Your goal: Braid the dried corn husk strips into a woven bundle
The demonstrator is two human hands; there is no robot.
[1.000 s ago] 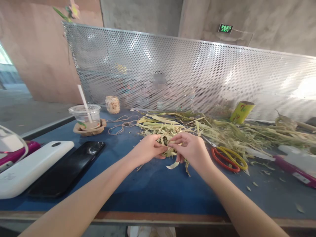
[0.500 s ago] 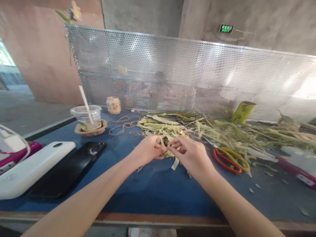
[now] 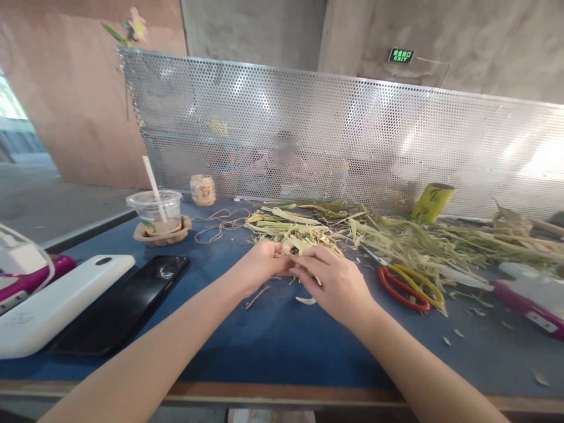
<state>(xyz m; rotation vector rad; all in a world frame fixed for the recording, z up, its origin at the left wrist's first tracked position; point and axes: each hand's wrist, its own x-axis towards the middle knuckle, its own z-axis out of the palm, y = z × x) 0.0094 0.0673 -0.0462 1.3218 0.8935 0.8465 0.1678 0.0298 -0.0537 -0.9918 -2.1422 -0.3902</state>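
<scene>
My left hand (image 3: 258, 267) and my right hand (image 3: 337, 279) meet over the middle of the blue table, fingertips nearly touching. Both are closed in a pinch on a small pale-green bundle of dried plant strips (image 3: 304, 244); the gripped part is mostly hidden by the fingers. One pale strip end (image 3: 305, 301) shows below, beside the right fingers. Right behind the hands lies a heap of pale stalks and shreds (image 3: 291, 216). To the right of my right hand are scissors (image 3: 403, 288) with one red and one yellow handle loop.
On the left are a black phone (image 3: 126, 305), a white power bank (image 3: 66, 302) and a plastic cup (image 3: 155, 205) with a straw. Thin string (image 3: 220, 226) and a small jar (image 3: 202, 189) lie farther back. A yellow-green can (image 3: 432, 202) leans among stalks before a perforated metal screen (image 3: 308, 129).
My right hand has turned and moved slightly left, its fingers now closer over the left fingertips. The pale strip end that hung below the hands has shifted left and turned more level.
</scene>
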